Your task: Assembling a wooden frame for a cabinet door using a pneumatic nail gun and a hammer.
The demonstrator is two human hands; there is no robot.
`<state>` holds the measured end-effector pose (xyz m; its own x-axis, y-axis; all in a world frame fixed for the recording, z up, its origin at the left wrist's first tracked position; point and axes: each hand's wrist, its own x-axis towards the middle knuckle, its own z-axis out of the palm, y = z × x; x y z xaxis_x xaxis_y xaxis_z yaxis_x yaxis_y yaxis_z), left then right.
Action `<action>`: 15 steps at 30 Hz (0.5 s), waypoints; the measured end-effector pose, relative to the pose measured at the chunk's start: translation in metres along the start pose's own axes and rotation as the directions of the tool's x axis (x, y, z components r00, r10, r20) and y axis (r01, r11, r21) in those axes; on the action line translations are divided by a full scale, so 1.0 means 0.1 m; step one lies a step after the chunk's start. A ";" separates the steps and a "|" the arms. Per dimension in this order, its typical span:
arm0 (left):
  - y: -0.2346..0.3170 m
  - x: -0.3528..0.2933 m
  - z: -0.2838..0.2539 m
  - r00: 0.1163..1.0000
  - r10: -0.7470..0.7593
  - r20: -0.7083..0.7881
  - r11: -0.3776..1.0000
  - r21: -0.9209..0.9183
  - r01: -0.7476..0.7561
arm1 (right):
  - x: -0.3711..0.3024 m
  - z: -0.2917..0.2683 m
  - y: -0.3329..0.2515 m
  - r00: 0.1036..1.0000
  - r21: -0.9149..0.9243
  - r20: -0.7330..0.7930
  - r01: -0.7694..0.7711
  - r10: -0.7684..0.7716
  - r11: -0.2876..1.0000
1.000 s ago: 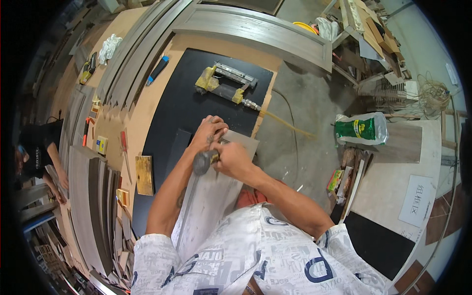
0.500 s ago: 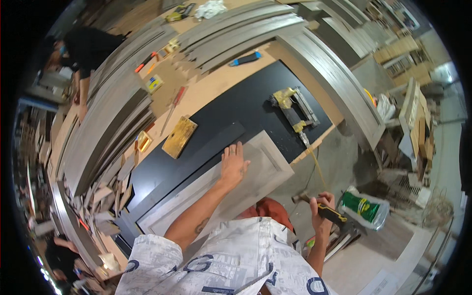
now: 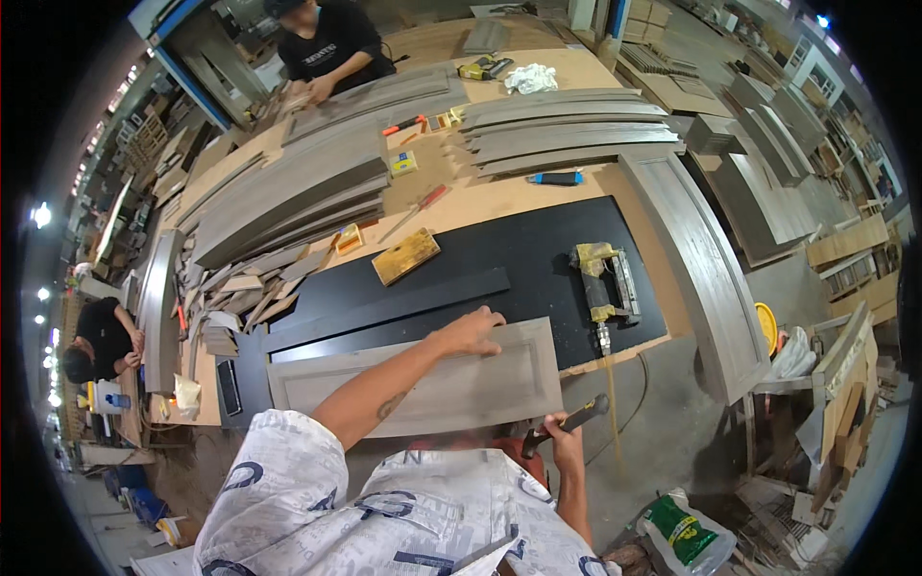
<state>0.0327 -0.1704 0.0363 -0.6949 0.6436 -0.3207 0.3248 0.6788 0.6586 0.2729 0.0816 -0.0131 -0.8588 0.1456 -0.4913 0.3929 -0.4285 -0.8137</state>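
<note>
A pale grey wood-grain panel (image 3: 423,389) with a recessed centre lies along the near edge of the black board (image 3: 538,235). My left hand (image 3: 471,333) is at its far edge, fingers apart and slightly bent, holding nothing. Close to the panel's near right corner, my right hand (image 3: 567,444) is wrapped around a hammer (image 3: 586,414), which slants up to the right. A dark strip (image 3: 403,305) lies on the board beyond the panel. A yellow-and-black nail gun (image 3: 605,283) rests at the board's right end, its hose hanging over the edge.
Beyond the board lie a worn wooden block (image 3: 406,256), a red-handled file (image 3: 415,212) and a blue-and-black tool (image 3: 555,179). Grey boards (image 3: 576,130) are stacked behind. Another person (image 3: 331,48) works at the far left. A green bag (image 3: 682,528) sits low on the right.
My view has turned and lifted, so the bench looks more level. The hammer has rotated in my right hand and come nearer the panel. My left hand's fingers are more bent.
</note>
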 end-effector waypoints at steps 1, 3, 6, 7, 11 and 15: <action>-0.01 0.02 -0.12 0.995 0.010 0.097 0.998 -0.067 -0.003 | 0.01 0.05 -0.08 1.000 0.021 0.024 0.000 -0.001 1.000; 0.19 0.07 -0.44 0.964 -0.070 0.256 0.989 -0.105 0.099 | 0.01 0.02 -0.18 0.996 -0.041 0.084 0.043 -0.039 0.998; 0.57 -0.23 -0.81 0.926 -0.120 0.359 0.971 -0.154 0.185 | -0.11 0.13 -0.61 0.980 -0.161 0.160 0.148 -0.122 0.976; 0.63 -0.42 -0.95 0.967 -0.110 0.228 0.980 -0.136 0.143 | -0.16 0.23 -0.80 0.969 -0.217 0.176 0.209 -0.172 0.954; 1.57 -1.40 -1.68 0.936 -0.256 -0.241 0.963 0.017 0.268 | -0.15 0.42 -1.33 0.933 -0.034 0.239 0.287 -0.271 0.957; 1.67 -2.62 -2.08 0.397 -0.446 -0.802 0.895 -0.408 0.183 | -0.09 0.43 -1.52 0.873 0.123 0.375 0.286 -0.311 0.950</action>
<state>0.1360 -0.2994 0.3721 -0.9352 -0.3314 0.1249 -0.0979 0.5808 0.8081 0.2068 0.1067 0.1286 -0.9955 -0.0743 -0.0587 0.0871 -0.4749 -0.8757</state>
